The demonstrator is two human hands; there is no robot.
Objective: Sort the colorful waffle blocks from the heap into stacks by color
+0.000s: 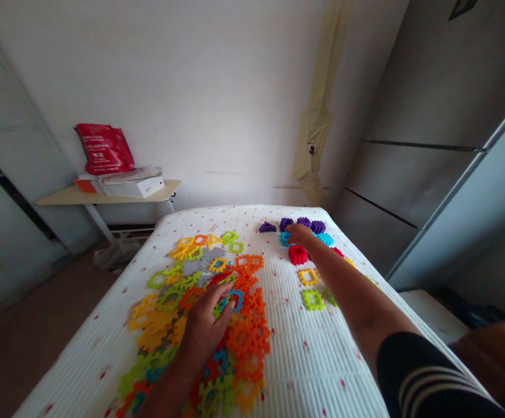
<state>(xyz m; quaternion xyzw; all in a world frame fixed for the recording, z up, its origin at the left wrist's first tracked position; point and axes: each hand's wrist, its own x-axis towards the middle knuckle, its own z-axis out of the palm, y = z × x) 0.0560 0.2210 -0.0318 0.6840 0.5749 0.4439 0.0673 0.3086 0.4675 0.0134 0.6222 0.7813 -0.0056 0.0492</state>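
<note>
My left hand (211, 310) is over a wide pile of plastic interlocking toy pieces, its thumb and fingers apart. Just beyond its fingertips lies a blue square frame piece (237, 301). Orange pieces (250, 337), yellow pieces (152, 319) and grey pieces (198, 264) spread around it. My right hand (299, 233) reaches to the far right, its fingers closed at a light blue toothed piece (284, 238), partly hidden. Purple pieces (303, 222) stand in a row behind it. A red piece (298, 254) is in front, then a yellow frame (307, 277) and a green frame (313, 299).
Everything lies on a white ribbed cover with red specks (287, 360). A small table (65, 196) at the back left carries a red bag (104, 148) and a white box (134, 184). A grey cabinet (409, 116) stands close on the right.
</note>
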